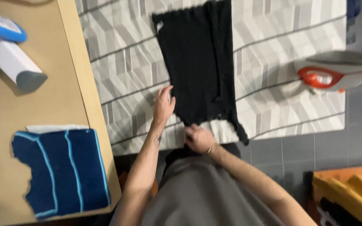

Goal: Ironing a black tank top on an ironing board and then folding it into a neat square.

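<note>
A black garment (200, 62) lies folded in a long strip on an ironing board with a grey and white patterned cover (281, 37). My left hand (163, 104) rests flat on the cover, fingers apart, touching the garment's left edge near its lower corner. My right hand (198, 139) is closed on the garment's bottom hem at the board's near edge; a ring shows on one finger. A loose black strip of the garment (240, 132) hangs off the near edge to the right.
A white and orange iron (329, 73) sits at the board's right end. To the left stands a tan table (42, 104) with a folded blue cloth with light blue stripes (61, 171) and a white and blue object (9, 50). Yellow and black items (352, 192) lie on the grey tiled floor.
</note>
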